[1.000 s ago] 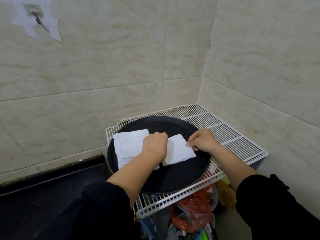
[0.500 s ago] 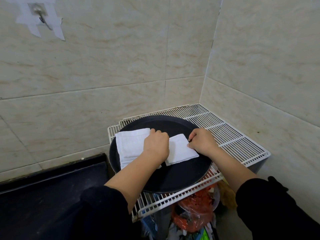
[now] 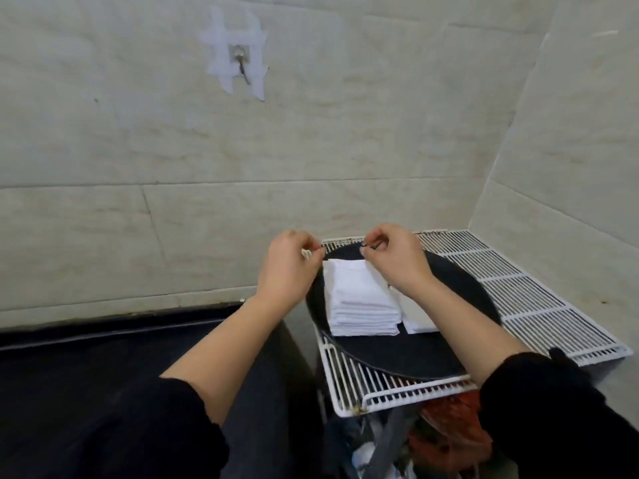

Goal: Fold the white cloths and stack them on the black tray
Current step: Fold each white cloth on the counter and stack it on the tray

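On the white wire rack [image 3: 539,305] in the corner of the tiled walls, the round black tray [image 3: 449,340] is carrying a stack of folded white cloths [image 3: 359,302], with a smaller folded white cloth [image 3: 415,318] lying just beside it on the right. Above the tray's far edge, the left hand [image 3: 287,271] and the right hand [image 3: 394,261] are hovering with fingers curled and pinched together; whether they are gripping the top cloth's far corners is too blurred to tell. Black sleeves are covering both upper forearms. A dark worktop [image 3: 103,375] is lying to the left, and a taped metal hook [image 3: 240,62] is hanging on the wall.
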`<state>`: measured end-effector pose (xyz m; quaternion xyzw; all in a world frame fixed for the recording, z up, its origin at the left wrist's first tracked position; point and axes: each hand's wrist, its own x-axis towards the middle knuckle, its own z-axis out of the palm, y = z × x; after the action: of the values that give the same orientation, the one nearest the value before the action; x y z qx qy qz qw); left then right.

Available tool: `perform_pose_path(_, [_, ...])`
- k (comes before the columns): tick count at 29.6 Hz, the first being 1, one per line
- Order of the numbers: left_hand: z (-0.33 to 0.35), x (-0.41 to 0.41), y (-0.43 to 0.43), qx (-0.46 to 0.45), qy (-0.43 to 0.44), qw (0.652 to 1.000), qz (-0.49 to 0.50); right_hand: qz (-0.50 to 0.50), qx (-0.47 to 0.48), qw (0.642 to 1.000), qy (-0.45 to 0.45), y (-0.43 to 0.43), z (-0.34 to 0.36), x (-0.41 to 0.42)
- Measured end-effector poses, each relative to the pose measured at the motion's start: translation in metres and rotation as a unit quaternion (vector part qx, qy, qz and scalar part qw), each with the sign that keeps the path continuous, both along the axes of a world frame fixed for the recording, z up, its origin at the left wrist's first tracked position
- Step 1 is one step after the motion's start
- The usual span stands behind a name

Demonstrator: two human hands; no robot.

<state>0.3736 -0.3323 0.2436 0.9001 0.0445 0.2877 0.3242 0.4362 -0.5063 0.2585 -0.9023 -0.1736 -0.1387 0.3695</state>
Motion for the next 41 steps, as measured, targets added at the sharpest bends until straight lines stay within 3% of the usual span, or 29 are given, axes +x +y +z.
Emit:
perform_pose_path(11, [-0.047,-0.191,0.208,0.016,0.103,0.979,0.176,0.173,-0.089,0.980,0.043,0.225,-0.043,-0.143])
perform_pose_path(17, [-0.098,-0.327,0.317,0.018,0.226,0.935,0.273,0.286,-0.138,0.946,0.059,0.347,-0.086,-0.255])
perform_pose_path(23, [-0.115,-0.436,0.398,-0.008,0.250,0.896,0.366,0.389,-0.205,0.896,0.063,0.458,-0.114,-0.340])
perform_pose_path(30, [-0.122,-0.527,0.487,-0.044,0.268,0.854,0.443,0.475,-0.231,0.848,0.040,0.584,-0.121,-0.411])
perform_pose_path(41, [-0.138,-0.582,0.658,-0.059,0.298,0.819,0.487,0.533,-0.247,0.808,0.045,0.785,-0.145,-0.463])
